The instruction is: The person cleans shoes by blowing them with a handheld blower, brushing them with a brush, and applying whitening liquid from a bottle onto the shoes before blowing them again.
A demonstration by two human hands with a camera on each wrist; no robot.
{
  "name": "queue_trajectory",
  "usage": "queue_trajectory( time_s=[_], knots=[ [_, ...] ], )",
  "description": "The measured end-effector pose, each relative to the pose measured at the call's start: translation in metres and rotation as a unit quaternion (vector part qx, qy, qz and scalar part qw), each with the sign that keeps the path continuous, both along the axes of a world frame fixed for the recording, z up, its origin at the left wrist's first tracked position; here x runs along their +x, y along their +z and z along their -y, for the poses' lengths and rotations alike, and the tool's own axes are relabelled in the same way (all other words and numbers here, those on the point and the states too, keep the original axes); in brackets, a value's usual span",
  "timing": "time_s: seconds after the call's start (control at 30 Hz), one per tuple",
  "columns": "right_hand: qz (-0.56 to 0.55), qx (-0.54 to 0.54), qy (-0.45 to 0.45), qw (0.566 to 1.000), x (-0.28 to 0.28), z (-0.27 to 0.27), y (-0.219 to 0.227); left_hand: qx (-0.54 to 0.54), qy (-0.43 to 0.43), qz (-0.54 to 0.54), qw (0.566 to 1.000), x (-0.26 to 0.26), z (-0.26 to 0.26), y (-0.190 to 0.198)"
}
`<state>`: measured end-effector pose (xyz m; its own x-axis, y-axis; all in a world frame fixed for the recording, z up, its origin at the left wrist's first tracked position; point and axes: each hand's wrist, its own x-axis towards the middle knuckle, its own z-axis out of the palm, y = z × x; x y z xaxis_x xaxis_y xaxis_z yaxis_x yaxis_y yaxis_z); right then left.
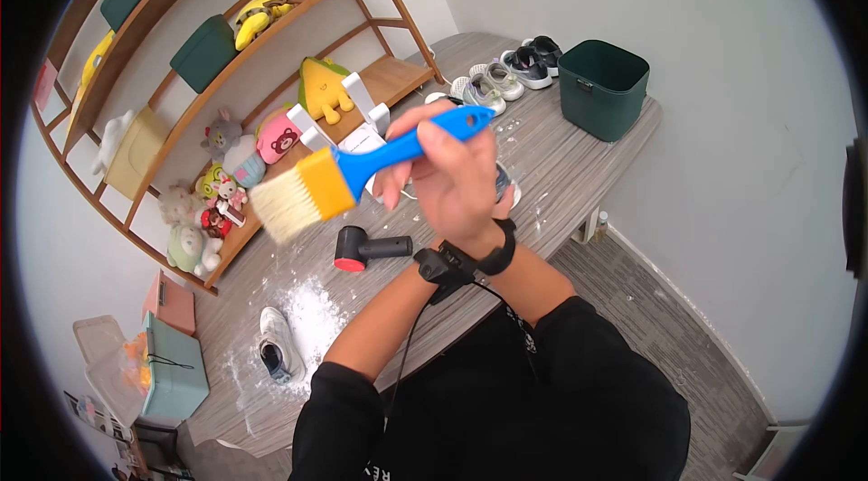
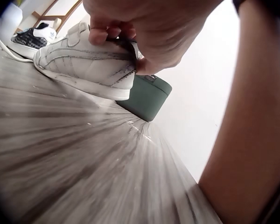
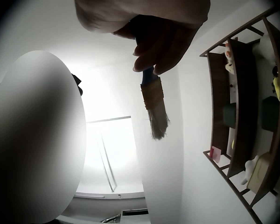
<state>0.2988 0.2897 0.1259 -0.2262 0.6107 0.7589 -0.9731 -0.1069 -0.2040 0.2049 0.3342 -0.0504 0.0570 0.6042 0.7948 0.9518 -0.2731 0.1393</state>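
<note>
In the head view my right hand [image 1: 457,187] holds a flat paint brush [image 1: 384,158] up over the table, its fingers round the blue handle. The brush has a yellow ferrule and pale bristles pointing left. The right wrist view shows the same brush [image 3: 155,100] with its bristles downward, well away from any shoe. My left hand [image 2: 165,32] grips a white shoe [image 2: 86,65] at the heel collar, fingers over the opening and thumb at the back. Grey scuffs mark the shoe's side, and its sole is close over the table. The right hand mostly hides this shoe in the head view.
A second white shoe [image 1: 278,345] lies beside spilled white powder [image 1: 318,305]. Nearer the middle is a black and red handheld device [image 1: 357,248]. A white two-armed stand [image 1: 362,101], several shoes [image 1: 520,70] and a dark green bin [image 1: 601,97] stand farther back; a toy shelf [image 1: 398,79] borders the table.
</note>
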Motion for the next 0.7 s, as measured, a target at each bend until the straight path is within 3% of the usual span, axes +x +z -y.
queue_trajectory(
  time_s=[0.03, 0.1, 0.13, 0.2, 0.3, 0.43, 0.53, 0.57, 0.6, 0.67, 0.7],
  knots=[
    [0.005, 0.0, 0.0, 1.0, 0.004, 0.007, 0.0, -0.031, 0.007, 0.017, 0.999, 0.015, 0.0, 0.021],
    [0.008, 0.035, -0.112, 0.993, 0.011, 0.016, 0.002, -0.088, 0.017, 0.053, 0.995, 0.043, -0.008, 0.053],
    [0.015, 0.04, -0.111, 0.993, 0.017, 0.018, 0.005, -0.085, 0.017, 0.061, 0.994, 0.047, -0.018, 0.05],
    [0.038, 0.085, -0.247, 0.965, 0.029, 0.02, 0.008, -0.072, -0.027, 0.023, 0.997, 0.055, -0.037, 0.042],
    [0.058, 0.123, -0.36, 0.923, 0.036, 0.012, -0.005, -0.057, -0.075, 0.033, 0.995, 0.054, -0.033, 0.041],
    [0.043, 0.029, -0.399, 0.915, 0.04, 0.027, -0.009, -0.049, -0.166, 0.039, 0.984, 0.048, -0.023, 0.045],
    [0.014, -0.028, -0.47, 0.882, 0.052, 0.019, -0.023, -0.068, -0.237, 0.029, 0.969, 0.04, -0.014, 0.051],
    [-0.003, -0.047, -0.471, 0.881, 0.059, 0.012, -0.031, -0.076, -0.207, 0.033, 0.975, 0.033, -0.004, 0.054],
    [0.004, -0.141, -0.48, 0.866, 0.066, 0.01, -0.037, -0.084, -0.138, 0.013, 0.987, 0.02, 0.013, 0.063],
    [-0.048, -0.131, -0.385, 0.912, 0.083, 0.001, -0.056, -0.124, 0.001, -0.017, 0.992, -0.024, 0.088, 0.082],
    [-0.05, -0.124, -0.354, 0.926, 0.084, 0.002, -0.064, -0.141, 0.022, -0.007, 0.99, -0.037, 0.127, 0.097]
  ],
)
